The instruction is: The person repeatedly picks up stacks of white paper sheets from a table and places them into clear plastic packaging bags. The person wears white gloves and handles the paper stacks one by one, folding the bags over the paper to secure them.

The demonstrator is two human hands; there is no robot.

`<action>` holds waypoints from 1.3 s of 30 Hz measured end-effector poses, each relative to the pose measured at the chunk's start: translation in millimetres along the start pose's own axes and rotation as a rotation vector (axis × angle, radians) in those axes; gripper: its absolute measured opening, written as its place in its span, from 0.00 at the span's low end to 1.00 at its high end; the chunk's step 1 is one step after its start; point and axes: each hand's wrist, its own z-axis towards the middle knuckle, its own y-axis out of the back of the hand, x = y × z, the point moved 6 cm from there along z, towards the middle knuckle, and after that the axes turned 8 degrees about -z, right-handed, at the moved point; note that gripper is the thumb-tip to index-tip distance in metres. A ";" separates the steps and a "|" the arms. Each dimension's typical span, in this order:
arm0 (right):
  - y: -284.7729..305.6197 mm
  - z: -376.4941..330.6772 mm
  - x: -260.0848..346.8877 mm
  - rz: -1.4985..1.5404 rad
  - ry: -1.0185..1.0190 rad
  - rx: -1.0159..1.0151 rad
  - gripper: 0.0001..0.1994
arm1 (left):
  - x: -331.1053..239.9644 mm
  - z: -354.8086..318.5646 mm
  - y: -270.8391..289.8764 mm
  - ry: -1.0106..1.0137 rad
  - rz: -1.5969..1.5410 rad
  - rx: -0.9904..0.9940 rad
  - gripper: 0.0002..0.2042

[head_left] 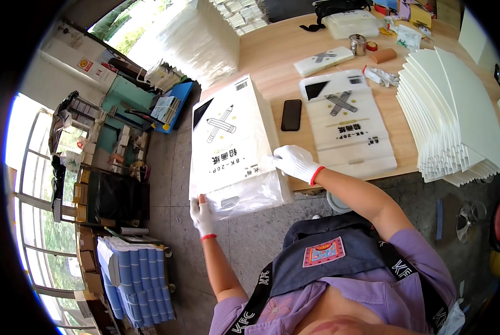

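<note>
A thick stack of drawing-paper packs [230,125] in printed clear plastic bags lies at the table's left edge, its near end overhanging. On the top bag is a crossed-pencils picture. My left hand [202,216], in a white glove with a red cuff, is closed on the stack's near left corner, the thumb at its edge. My right hand [294,163], gloved alike, pinches the bag's plastic at the near right edge. The loose clear flap [244,195] hangs between the hands. Right of the stack lie a black phone [291,115] and flat printed bags [347,125].
White sheets [442,117] stand fanned at the table's right. A tall plastic-wrapped stack [197,42] rises at the far left. Farther back are a bagged pack [323,60], a glove [381,76], a metal pot [357,44] and a brown roll [383,55]. Blue bundles [138,279] stand on the floor.
</note>
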 end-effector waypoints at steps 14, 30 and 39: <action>-37.8 -198.3 -175.8 -0.241 -0.327 0.118 0.22 | -40.5 -180.2 -339.8 -0.321 0.026 0.887 0.08; 10.1 -202.4 -206.2 0.591 -0.352 -0.295 0.17 | -85.3 -142.2 -469.1 -0.458 0.181 1.087 0.07; 26.5 -163.0 -189.2 0.602 -0.351 -0.143 0.19 | -102.8 -137.7 -447.1 -0.662 0.279 0.741 0.17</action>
